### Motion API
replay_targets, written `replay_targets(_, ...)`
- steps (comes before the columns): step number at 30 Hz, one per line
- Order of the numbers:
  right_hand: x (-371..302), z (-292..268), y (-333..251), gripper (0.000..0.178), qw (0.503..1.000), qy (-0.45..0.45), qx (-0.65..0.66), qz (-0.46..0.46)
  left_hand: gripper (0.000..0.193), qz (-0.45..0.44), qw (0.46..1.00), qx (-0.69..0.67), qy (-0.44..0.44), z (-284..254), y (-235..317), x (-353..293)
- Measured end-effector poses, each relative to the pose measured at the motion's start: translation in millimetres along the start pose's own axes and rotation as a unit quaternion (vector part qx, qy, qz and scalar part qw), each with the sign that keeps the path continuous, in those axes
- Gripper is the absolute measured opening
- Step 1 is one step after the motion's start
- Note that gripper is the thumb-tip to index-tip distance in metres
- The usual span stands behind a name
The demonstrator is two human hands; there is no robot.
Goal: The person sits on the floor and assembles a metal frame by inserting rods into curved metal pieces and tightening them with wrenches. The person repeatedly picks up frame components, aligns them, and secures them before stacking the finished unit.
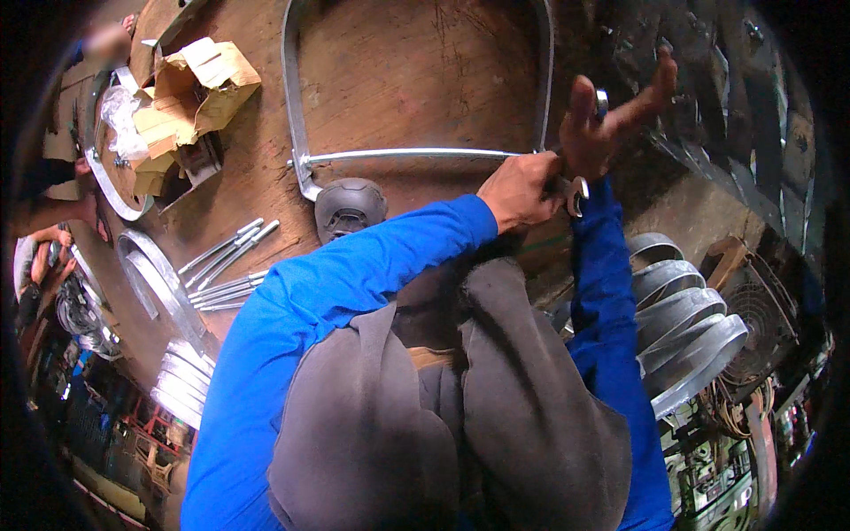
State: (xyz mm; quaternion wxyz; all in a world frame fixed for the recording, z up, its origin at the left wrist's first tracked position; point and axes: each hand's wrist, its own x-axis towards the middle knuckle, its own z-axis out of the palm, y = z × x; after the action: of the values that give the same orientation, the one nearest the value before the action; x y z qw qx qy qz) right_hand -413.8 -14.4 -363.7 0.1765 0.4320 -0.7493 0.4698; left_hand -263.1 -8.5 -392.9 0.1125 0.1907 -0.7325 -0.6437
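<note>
A U-shaped flat metal bar (pixel 297 97) lies on the brown floor, its arms pointing away from me. A thin metal rod (pixel 407 154) spans it from side to side. At the rod's right end my left hand (pixel 524 190) is closed, its fingers curled; what lies inside them is hidden. My right hand (pixel 611 124) is just beyond it, fingers stretched and spread. A wrench (pixel 578 196) lies against the right hand, its jaw by the wrist and its other end showing between thumb and fingers; the middle is hidden. My shoe (pixel 350 210) is beside the bar's lower left corner.
Several loose rods (pixel 230 257) lie to my left, near curved metal bars (pixel 159 279). A torn cardboard box (pixel 195 97) stands farther off. Bent metal bands (pixel 682 310) are stacked at right, beside a round fan grille (pixel 748 319). Another person's arms (pixel 62 212) show at far left.
</note>
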Motion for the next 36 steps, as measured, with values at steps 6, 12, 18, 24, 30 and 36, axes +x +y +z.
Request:
replay_targets(6,5,43,30,0.092,0.988,-0.07,-0.08,0.112,0.005,0.054,0.997,0.012,0.052,7,-11,13)
replay_targets(12,0,78,65,0.091,0.947,-0.165,-0.219,0.166,0.004,0.066,0.996,0.012,0.058,6,-9,17)
replay_targets(18,-11,80,77,0.073,0.975,-0.084,-0.156,0.131,0.003,0.052,0.998,-0.013,0.046,-2,-1,18)
replay_targets(24,4,68,90,0.072,0.913,-0.255,-0.154,0.28,0.022,0.065,0.993,0.042,0.085,-21,-10,35)
replay_targets(30,33,14,101,0.068,0.924,-0.171,-0.115,0.321,0.038,-0.067,0.991,-0.062,0.098,-166,24,42)
replay_targets(36,33,-17,64,0.036,0.969,-0.065,0.066,0.228,0.046,-0.183,0.974,0.059,0.117,-284,-9,-50)
